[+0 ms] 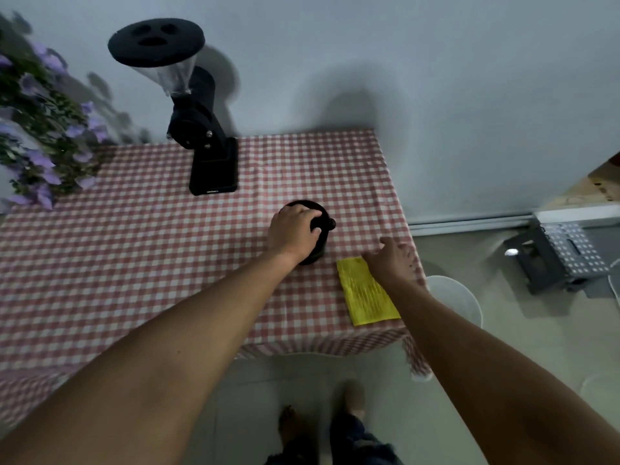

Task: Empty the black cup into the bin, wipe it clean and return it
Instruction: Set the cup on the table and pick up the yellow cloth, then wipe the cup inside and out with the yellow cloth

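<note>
Lettering on the foot of the tall black coffee grinder [208, 142] is a small pale mark, too tiny to read; nothing else here carries writing you can make out.

Take that grinder as your landmark. It stands at the back of the table under a red-and-white checked cloth [134, 250], a clear funnel hopper on top capped by a round black lid with three dimples. Left of it, purple artificial flowers with dark leaves [43, 129] crowd the table's corner against the pale wall.

The black cylindrical cup [317, 229] stands upright on the cloth, in front of the grinder and to its right, a small knob jutting from its right side. Your left hand [293, 231] lies over its top with fingers curled down around the rim, gripping it.

Further right from the grinder, near the table's front right corner, a flat yellow ribbed wiping cloth [367, 297] lies folded in a rectangle. Your right hand [392, 260] is over its far end, fingers spread and loose, holding nothing; contact with the cloth cannot be judged.

Beyond the table edge, a white round bin [459, 297] sits on the pale tiled floor, partly hidden by your right forearm. Further right lies a grey folding step stool with white dots [560, 256].
</note>
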### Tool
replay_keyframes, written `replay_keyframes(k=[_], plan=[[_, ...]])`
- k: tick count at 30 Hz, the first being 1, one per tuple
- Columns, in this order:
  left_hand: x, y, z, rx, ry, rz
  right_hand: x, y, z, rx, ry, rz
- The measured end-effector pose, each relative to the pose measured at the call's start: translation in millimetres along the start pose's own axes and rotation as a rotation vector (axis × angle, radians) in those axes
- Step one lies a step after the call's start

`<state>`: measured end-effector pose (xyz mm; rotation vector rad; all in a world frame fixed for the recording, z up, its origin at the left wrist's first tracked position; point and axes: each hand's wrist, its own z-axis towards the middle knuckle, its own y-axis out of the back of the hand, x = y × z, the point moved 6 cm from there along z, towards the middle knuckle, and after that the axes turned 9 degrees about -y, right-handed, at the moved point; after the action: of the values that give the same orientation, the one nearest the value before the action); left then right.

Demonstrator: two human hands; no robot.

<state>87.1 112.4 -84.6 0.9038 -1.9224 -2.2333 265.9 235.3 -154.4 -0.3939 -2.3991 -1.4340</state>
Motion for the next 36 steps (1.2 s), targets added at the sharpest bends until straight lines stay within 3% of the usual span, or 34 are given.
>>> replay_keyframes(k=[5,12,15,23,27,30,33,36], plan=[[-7.0,-11.0,6.4,0.129,-0.044,0.211,-32.9,2.2,-1.1,-0.016,-0.117,-0.126],[-3.8,-8.7,14.6,0.162,-0.002,0.158,-40.0,2.8,2.8,-0.037,-0.107,-0.143],[-2.2,-7.6,13.6,0.171,0.039,0.05,-39.0,4.9,4.9,-0.058,-0.075,-0.137],[14.5,-7.4,6.6,0.022,0.315,-0.589,-8.2,31.1,7.0,0.092,0.127,0.384],[24.7,-15.0,-2.1,-0.046,0.427,-0.755,10.2,52.0,5.1,0.079,0.127,0.655],[30.9,-17.2,-6.0,-0.086,0.466,-0.804,30.9,57.3,-12.7,0.089,0.196,0.68],[34.3,-18.6,-7.4,-0.099,0.481,-0.82,52.0,36.5,-40.4,0.239,0.28,0.667],[35.2,-19.4,-7.3,-0.117,0.468,-0.817,66.7,1.6,-61.2,0.291,0.466,0.535]])
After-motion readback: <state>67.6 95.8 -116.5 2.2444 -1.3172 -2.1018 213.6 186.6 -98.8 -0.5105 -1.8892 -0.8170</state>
